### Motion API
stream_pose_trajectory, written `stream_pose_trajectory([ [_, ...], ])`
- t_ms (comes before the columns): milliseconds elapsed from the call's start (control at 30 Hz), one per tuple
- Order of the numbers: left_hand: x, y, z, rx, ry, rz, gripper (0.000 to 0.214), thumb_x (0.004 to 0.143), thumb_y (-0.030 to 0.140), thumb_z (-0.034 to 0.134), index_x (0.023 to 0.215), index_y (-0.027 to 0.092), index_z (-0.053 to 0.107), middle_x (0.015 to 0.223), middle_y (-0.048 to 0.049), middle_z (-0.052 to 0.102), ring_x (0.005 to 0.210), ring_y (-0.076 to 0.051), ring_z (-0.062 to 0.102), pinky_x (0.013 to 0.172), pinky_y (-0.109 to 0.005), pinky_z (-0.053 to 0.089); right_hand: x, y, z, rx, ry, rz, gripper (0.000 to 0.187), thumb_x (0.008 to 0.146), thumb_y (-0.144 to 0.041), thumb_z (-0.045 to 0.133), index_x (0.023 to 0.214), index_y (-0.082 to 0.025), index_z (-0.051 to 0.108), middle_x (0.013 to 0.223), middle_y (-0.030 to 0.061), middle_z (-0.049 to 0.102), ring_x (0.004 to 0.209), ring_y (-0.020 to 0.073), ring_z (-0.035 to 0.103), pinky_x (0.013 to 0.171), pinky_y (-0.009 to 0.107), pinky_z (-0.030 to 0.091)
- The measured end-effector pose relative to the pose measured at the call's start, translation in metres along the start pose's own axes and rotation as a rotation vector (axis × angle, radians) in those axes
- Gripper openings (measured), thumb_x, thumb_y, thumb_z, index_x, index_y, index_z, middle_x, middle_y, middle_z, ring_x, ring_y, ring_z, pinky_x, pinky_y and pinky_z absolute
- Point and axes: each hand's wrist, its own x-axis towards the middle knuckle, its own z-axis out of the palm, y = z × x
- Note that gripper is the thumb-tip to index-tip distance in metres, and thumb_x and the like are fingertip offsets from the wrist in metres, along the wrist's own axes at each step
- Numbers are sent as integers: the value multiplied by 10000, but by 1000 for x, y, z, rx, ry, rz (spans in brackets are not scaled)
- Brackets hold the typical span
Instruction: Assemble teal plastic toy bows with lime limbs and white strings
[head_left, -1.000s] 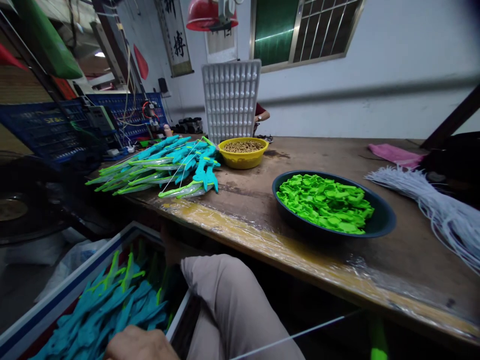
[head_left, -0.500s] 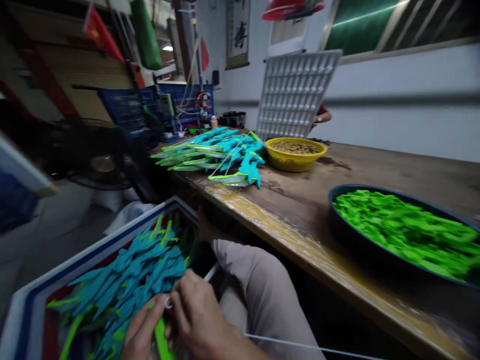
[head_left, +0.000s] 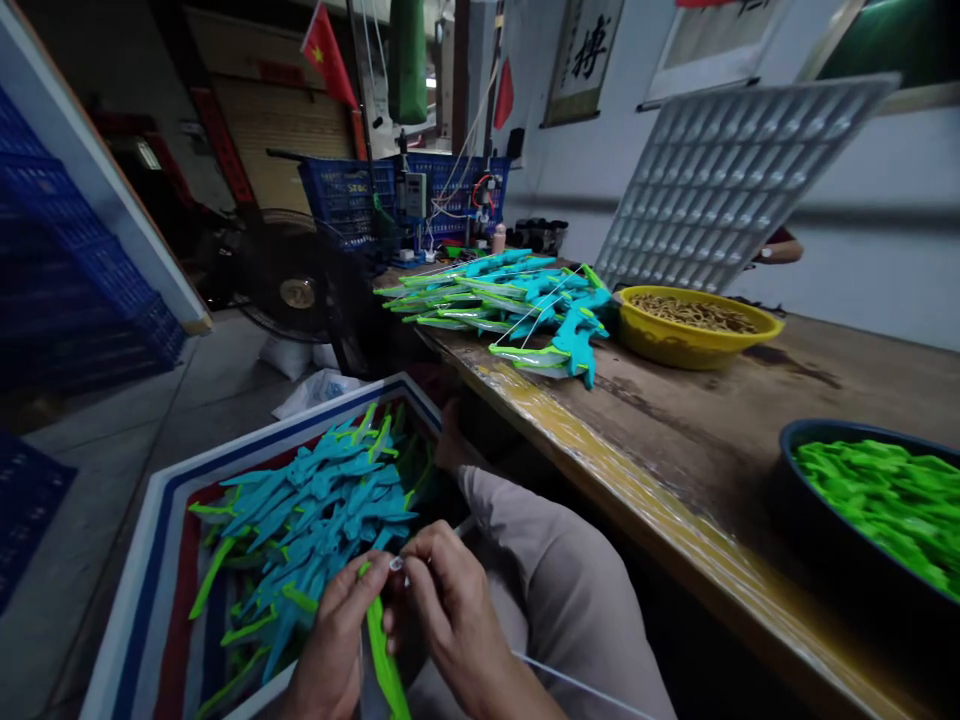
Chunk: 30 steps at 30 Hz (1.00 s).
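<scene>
While the left hand (head_left: 336, 635), thumb uppermost, grips one green strip (head_left: 385, 665) beside one box (head_left: 126, 585), the right hand (head_left: 457, 610), fingers curled and forearm angled inward, pinches one white loop (head_left: 396, 564) at the strip's upper end. One string (head_left: 577, 685) crosses one leg (head_left: 574, 580); one yellow basin (head_left: 667, 345) and one dark basin (head_left: 786, 475) occupy the table (head_left: 652, 435).

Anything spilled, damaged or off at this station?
One thing: a dark, irregular stain on the brown tabletop, just right of the yellow bowl, darker than the surface around it. Can't tell if it's wet or old. The green piece in the left hand shows no visible damage.
</scene>
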Motion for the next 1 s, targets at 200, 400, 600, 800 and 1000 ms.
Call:
stream_pose_trajectory([
  [200, 0, -2, -9, -37, 14, 18, 466, 533, 494, 950, 752, 149, 726, 690, 8, 623, 622, -121, 561, 529, -198, 466, 2, 0, 2, 44, -110, 11, 145, 968, -286, 626, 1034, -188, 710, 920, 46, 616, 787, 158, 612, 687, 245, 472],
  [400, -5, 1, -8, 68, -80, 108, 456, 652, 570, 868, 666, 170, 650, 563, 37, 523, 509, -101, 477, 457, -194, 407, 11, -6, -2, 21, -118, 134, 139, 895, -171, 634, 756, -167, 636, 719, -1, 598, 619, 117, 583, 588, 212, 411],
  [600, -10, 6, -5, 164, -141, 140, 458, 727, 586, 795, 656, 166, 625, 474, 32, 500, 423, -104, 463, 439, -211, 390, 6, -13, -23, -161, -182, 76, 104, 839, -150, 607, 740, -174, 591, 704, -2, 566, 625, 124, 516, 576, 238, 322],
  [800, -6, 4, -8, 175, -155, 126, 472, 737, 602, 778, 671, 166, 610, 465, 39, 492, 406, -95, 463, 438, -202, 365, 2, -20, -32, -276, -279, 30, 77, 844, -167, 482, 785, -192, 524, 754, 15, 528, 675, 154, 506, 611, 256, 338],
  [1000, -3, -4, -14, 165, -148, 88, 479, 702, 620, 796, 663, 181, 610, 466, 46, 470, 410, -100, 453, 430, -205, 363, 0, -16, -28, -356, -445, -21, 79, 733, -167, 493, 698, -215, 441, 667, -4, 491, 576, 143, 440, 565, 267, 303],
])
